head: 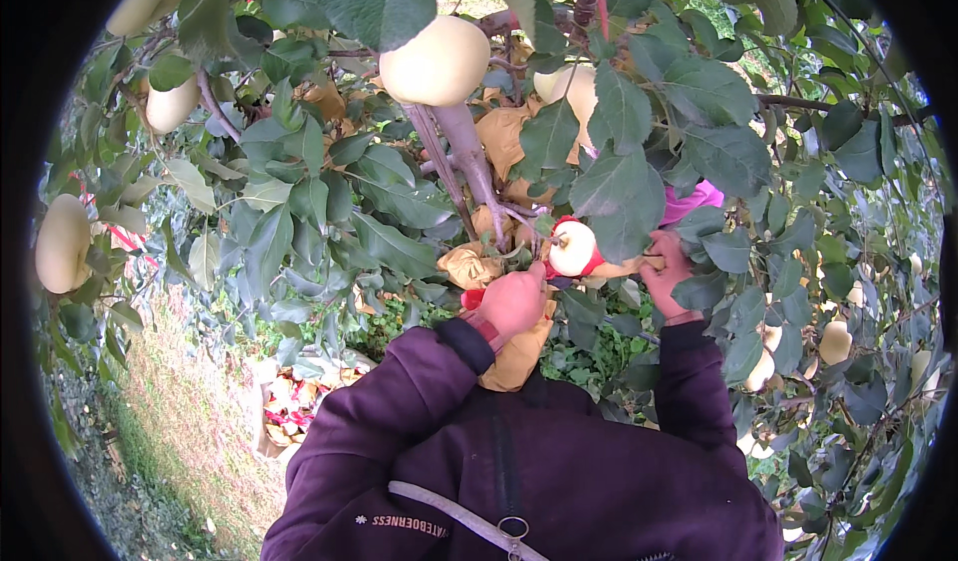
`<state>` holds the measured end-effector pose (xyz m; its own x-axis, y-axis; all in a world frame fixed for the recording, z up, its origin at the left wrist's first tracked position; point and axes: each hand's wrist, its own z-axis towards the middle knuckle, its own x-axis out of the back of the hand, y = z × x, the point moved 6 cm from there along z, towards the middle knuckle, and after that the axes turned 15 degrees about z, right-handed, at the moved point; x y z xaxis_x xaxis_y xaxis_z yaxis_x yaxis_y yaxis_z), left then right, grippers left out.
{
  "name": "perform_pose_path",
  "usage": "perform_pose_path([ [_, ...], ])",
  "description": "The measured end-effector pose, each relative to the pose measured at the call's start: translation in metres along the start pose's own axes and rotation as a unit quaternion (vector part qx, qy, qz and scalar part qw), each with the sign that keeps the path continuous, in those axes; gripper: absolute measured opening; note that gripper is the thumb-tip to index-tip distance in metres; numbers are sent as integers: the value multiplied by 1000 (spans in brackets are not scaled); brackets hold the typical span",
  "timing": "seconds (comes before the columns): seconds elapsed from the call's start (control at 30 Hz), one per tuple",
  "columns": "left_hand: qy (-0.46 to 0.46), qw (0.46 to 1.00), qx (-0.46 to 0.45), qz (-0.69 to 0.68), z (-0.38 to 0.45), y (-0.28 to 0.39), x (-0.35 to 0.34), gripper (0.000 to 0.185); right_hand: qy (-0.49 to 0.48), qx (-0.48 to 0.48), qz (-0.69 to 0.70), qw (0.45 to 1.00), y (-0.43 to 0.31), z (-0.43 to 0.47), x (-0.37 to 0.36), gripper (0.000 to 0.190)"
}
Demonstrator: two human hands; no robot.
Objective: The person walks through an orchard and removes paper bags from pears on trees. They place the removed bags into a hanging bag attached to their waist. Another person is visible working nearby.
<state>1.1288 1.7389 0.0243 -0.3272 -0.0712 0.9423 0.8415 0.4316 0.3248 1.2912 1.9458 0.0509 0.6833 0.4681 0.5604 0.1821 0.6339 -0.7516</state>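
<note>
A pale cream apple point(575, 249) hangs by its stem in front of me, partly wrapped in red inner paper point(554, 267). My right hand point(666, 273) pinches the tan outer paper point(617, 269) that stretches out from the apple's right side. At the apple's left, my left hand point(515, 300) is closed, its fingertips at the wrapping's edge. A tan paper bag point(518, 359) hangs below that hand and seems gripped in it; the palm side is hidden. Red paper point(471, 299) shows beside its knuckles. Another crumpled tan bag point(469, 264) sits just above.
A large unwrapped apple point(435, 61) hangs overhead near a thick branch point(465, 142). Leaves crowd both sides. More bagged fruit point(501, 138) clusters behind. At lower left, a container point(263, 430) holds red and tan paper scraps. Magenta cloth point(692, 202) shows behind leaves.
</note>
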Motion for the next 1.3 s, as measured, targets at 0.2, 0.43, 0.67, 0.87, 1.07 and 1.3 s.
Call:
perform_pose_path([
  [0.2,0,999,32,-32,-13,8,21,48,-77,-151,-103,980,87,-37,-44,14],
  [0.43,-9,999,5,-41,-20,-3,12,49,-151,-224,149,951,47,-33,-83,37],
  [0.67,-14,998,10,-54,-25,4,4,53,-26,-462,714,525,99,-23,-169,30],
  [0.87,-18,994,3,-107,-36,-3,2,63,-62,-459,673,576,102,-36,-198,28],
  [1.07,15,997,0,-82,-50,-7,-1,66,-95,-451,622,633,113,-40,-204,26],
  [1.3,-79,913,90,-390,-78,-25,-20,19,-141,-430,492,744,132,-42,-188,24],
])
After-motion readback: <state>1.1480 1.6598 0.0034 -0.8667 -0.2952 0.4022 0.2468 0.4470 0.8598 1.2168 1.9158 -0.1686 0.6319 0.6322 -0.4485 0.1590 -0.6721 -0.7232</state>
